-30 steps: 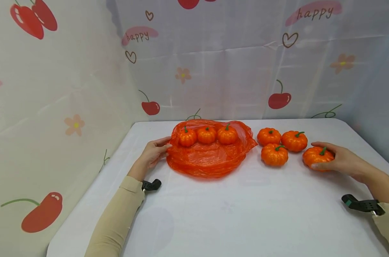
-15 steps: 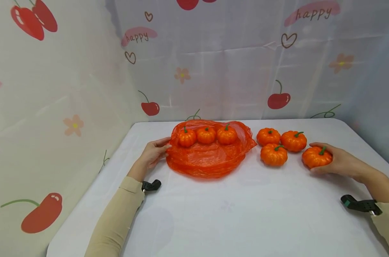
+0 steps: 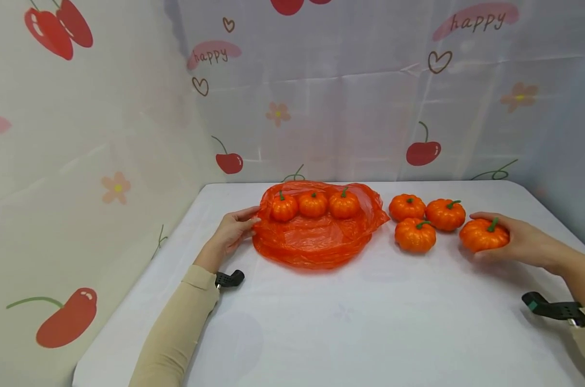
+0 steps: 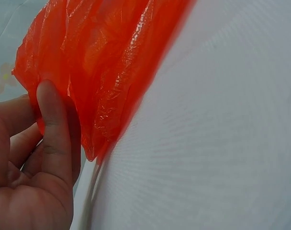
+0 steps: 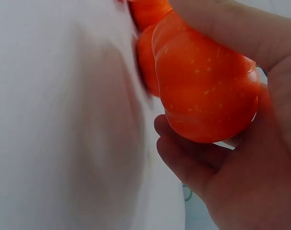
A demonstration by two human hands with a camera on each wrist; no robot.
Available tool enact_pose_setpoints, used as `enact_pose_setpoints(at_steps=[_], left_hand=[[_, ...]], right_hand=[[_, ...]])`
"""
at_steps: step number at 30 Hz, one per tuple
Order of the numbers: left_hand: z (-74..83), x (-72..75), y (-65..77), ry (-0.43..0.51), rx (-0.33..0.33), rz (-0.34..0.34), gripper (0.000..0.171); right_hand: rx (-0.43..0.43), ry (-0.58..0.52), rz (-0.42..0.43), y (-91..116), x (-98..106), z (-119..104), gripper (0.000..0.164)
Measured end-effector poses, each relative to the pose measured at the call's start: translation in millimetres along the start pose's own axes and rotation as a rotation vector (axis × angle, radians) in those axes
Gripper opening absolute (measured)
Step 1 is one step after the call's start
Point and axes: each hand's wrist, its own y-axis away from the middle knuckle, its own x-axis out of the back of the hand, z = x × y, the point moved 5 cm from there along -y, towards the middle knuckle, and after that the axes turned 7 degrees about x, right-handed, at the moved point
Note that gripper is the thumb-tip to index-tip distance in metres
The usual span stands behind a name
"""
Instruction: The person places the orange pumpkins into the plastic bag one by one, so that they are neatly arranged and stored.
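The fingers of the right hand are curled round the held pumpkin, just above the tabletop. The left hand pinches the red bag at its left edge. Three bagged pumpkins sit there in a row; three loose pumpkins cluster between bag and right hand.

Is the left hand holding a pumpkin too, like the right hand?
No, the left hand pinches the edge of the orange plastic bag, while the right hand grips a pumpkin.
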Motion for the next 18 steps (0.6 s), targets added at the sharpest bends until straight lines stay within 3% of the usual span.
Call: enact_pose_setpoints(at_steps=[9, 18], left_hand=[[0.9, 0.7, 1.2, 0.001, 0.003, 0.005, 0.043], [1.6, 0.8, -0.6, 0.001, -0.007, -0.010, 0.044]], right_hand=[[0.055, 0.005, 0.007, -4, 5, -29, 0.096], [0.045, -0.032, 0.010, -8, 7, -48, 0.096]])
